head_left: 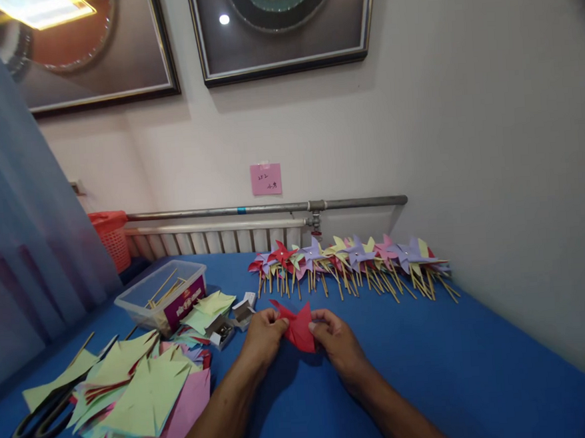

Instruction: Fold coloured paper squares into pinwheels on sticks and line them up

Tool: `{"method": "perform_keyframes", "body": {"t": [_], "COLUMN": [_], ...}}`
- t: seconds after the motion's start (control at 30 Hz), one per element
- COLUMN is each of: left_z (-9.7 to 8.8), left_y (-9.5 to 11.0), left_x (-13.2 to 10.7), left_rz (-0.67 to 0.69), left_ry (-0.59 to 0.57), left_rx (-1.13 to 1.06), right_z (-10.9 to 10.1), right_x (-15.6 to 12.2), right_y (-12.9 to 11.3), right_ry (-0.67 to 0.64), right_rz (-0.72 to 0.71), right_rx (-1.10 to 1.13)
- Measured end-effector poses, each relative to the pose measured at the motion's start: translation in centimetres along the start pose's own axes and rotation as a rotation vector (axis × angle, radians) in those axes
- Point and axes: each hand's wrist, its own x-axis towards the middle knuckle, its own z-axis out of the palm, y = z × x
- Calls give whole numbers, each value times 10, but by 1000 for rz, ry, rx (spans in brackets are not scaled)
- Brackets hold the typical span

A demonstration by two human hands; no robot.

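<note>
My left hand [262,338] and my right hand [337,340] meet over the blue table [463,367], both pinching a red paper piece [297,327] with folded points, held just above the cloth. A long row of finished paper pinwheels [350,258] on wooden sticks lies behind it along the wall. To the left are cut paper squares [144,396] in green and pink.
A clear plastic box [163,296] with wooden sticks stands at the left. Small open boxes [229,322] of pins sit beside it. Black scissors [41,420] lie at the near left edge. An orange basket [112,237] and a radiator pipe [266,209] are behind.
</note>
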Motion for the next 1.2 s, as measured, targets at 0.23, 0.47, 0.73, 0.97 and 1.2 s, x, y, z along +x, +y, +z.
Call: {"method": "perform_keyframes", "body": {"t": [0.23, 0.47, 0.73, 0.97, 1.2], "left_z": [-10, -12, -6, 3, 8], "left_y": [-3, -7, 0, -2, -4], "left_x": [6, 7, -3, -4, -5], "left_rz": [-46, -78, -51, -7, -19], "left_ry": [-7, -43, -119, -157, -143], "left_rx": [-39, -67, 10, 1, -24], "right_z": [-2, -6, -3, 0, 6], "right_x": [-10, -11, -9, -9, -10], "right_y": [-12, -14, -12, -7, -9], "right_ry": [-124, -219, -141, -102, -27], "right_rz": [-139, -180, -175, -100, -95], "right_rx": [-133, -273, -223, -194, -219]}}
